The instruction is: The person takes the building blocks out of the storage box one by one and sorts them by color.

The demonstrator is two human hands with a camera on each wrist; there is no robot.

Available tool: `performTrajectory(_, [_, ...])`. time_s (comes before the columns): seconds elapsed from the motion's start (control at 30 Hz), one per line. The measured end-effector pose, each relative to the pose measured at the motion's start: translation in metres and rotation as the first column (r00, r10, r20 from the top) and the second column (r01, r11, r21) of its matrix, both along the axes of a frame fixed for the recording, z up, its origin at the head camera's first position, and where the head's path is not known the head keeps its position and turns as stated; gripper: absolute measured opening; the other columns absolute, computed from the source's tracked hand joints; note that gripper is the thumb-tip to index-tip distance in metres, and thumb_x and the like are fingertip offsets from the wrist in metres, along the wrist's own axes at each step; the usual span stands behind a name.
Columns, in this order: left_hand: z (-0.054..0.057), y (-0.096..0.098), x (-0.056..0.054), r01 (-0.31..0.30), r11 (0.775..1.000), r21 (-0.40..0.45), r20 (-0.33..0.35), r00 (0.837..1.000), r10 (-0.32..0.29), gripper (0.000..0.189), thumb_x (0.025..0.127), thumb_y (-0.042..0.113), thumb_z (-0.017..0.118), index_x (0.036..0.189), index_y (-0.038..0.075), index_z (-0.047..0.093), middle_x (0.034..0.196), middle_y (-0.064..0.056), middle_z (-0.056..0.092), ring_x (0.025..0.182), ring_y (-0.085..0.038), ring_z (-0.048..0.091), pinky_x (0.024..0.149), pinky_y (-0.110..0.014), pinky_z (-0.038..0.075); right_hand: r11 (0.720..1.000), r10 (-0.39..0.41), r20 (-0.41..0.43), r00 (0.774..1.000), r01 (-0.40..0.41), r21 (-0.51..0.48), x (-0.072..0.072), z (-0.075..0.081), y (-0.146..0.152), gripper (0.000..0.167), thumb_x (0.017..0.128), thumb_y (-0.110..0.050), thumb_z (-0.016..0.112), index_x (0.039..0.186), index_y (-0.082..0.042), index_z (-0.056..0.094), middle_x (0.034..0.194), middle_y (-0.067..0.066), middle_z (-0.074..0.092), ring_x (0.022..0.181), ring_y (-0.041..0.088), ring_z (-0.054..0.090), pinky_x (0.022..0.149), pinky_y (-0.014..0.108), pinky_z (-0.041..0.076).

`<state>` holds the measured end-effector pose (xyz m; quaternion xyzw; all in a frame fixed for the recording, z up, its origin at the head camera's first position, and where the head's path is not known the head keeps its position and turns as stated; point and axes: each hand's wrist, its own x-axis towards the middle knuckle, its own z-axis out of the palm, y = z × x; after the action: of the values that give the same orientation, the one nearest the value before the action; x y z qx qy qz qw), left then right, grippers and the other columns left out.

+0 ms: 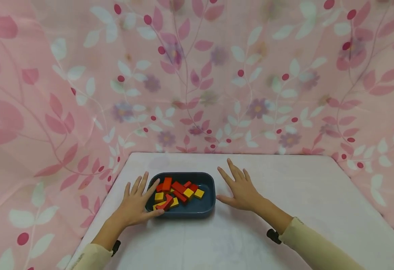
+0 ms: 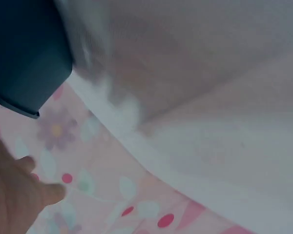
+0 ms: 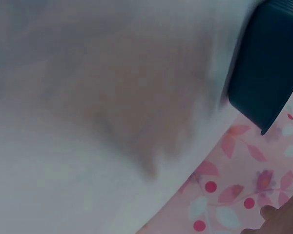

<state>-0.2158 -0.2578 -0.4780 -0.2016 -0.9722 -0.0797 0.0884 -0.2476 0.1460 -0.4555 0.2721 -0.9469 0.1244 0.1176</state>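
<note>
A dark blue rectangular tray (image 1: 203, 206) stands on the white table, holding several red blocks (image 1: 167, 184) and yellow blocks (image 1: 199, 193), mostly heaped in its left half. My left hand (image 1: 134, 204) is at the tray's left end with fingers spread, its thumb and forefinger overlapping the rim in the head view. My right hand (image 1: 242, 191) is spread out just beyond the tray's right end, thumb pointing at its side, holding nothing. In the left wrist view the tray's wall (image 2: 29, 53) fills the upper left corner; the right wrist view has its wall (image 3: 268, 63) at the upper right.
The table (image 1: 284, 232) is covered with a white cloth. Pink floral fabric (image 1: 210, 93) hangs behind it and along both sides. Dark bands (image 1: 274, 236) sit at both wrists, by pale sleeves (image 1: 312, 243).
</note>
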Motion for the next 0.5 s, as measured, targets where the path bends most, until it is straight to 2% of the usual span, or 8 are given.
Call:
performTrajectory(0.13, [-0.009, 0.006, 0.0, 0.001, 0.997, 0.079, 0.062, 0.998, -0.006, 0.094, 0.081, 0.072, 0.06, 0.157, 0.029, 0.025, 0.167, -0.015, 0.008, 0.147, -0.047, 0.021, 0.112, -0.076, 0.014, 0.995, 0.082, 0.031, 0.996, -0.08, -0.058, -0.004, 0.002, -0.017, 0.102, 0.08, -0.068, 0.067, 0.16, -0.028, 0.016, 0.168, 0.008, 0.001, 0.149, 0.037, 0.024, 0.117, 0.067, 0.023])
performTrajectory(0.27, [-0.016, 0.012, -0.001, -0.02, 0.99, 0.137, 0.077, 0.997, 0.009, 0.087, 0.084, 0.07, 0.059, 0.156, 0.03, 0.029, 0.166, -0.014, 0.014, 0.144, -0.048, 0.028, 0.109, -0.076, 0.022, 0.983, 0.139, 0.069, 0.988, -0.129, -0.132, -0.01, 0.002, -0.029, 0.102, 0.08, -0.066, 0.068, 0.16, -0.028, 0.016, 0.168, 0.003, 0.003, 0.149, 0.034, 0.027, 0.117, 0.063, 0.026])
performTrajectory(0.4, [-0.015, 0.017, -0.002, -0.067, 0.988, 0.14, 0.115, 0.992, 0.051, 0.09, 0.084, 0.074, 0.055, 0.157, 0.029, 0.026, 0.166, -0.011, 0.017, 0.142, -0.048, 0.031, 0.107, -0.077, 0.025, 0.971, 0.176, 0.108, 0.979, -0.154, -0.182, -0.016, 0.001, -0.04, 0.099, 0.081, -0.062, 0.07, 0.159, -0.025, 0.021, 0.168, 0.0, 0.01, 0.148, 0.031, 0.029, 0.117, 0.061, 0.029])
performTrajectory(0.5, [-0.009, 0.02, -0.006, -0.097, 0.99, 0.104, 0.145, 0.986, 0.081, 0.097, 0.081, 0.079, 0.053, 0.158, 0.028, 0.024, 0.166, -0.01, 0.017, 0.142, -0.046, 0.033, 0.107, -0.076, 0.026, 0.964, 0.199, 0.138, 0.97, -0.168, -0.204, -0.02, 0.001, -0.05, 0.096, 0.082, -0.061, 0.07, 0.158, -0.025, 0.023, 0.167, -0.001, 0.014, 0.148, 0.03, 0.03, 0.117, 0.059, 0.03])
